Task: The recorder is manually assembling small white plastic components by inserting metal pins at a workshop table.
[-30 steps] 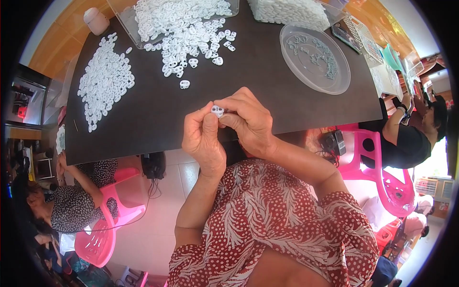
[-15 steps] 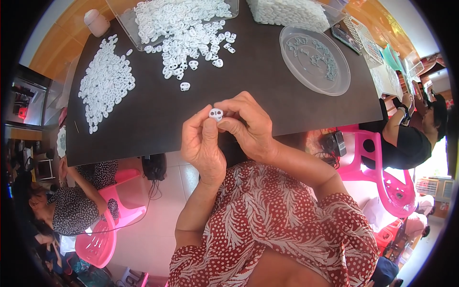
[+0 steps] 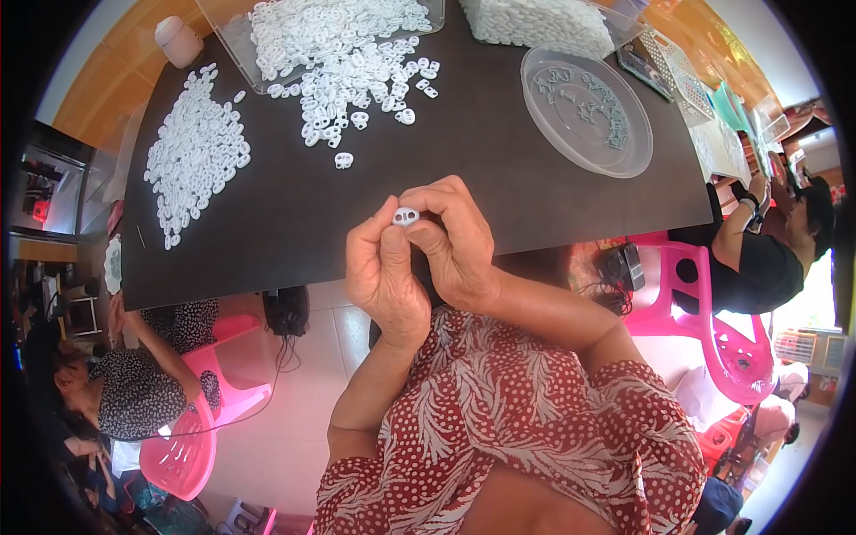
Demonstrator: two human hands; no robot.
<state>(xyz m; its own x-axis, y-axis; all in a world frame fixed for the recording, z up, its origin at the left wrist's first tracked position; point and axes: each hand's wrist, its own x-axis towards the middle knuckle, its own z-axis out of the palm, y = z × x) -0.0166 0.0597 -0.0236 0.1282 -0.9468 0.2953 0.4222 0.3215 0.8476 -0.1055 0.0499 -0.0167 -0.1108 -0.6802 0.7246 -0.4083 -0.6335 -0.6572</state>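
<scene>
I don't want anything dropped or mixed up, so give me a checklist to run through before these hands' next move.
1. White piece gripped: ok, held at the fingertips of the left hand and right hand.
2. Its openings in view: ok, two dark holes show.
3. Its hidden side properly assembled: cannot tell, fingers cover it.
4. All loose white pieces inside the clear bin: not ok, many lie on the dark table.
5. Left pile separate from them: ok, bare table shows between.
6. Small grey-green parts contained: ok, inside the round clear tray.
</scene>
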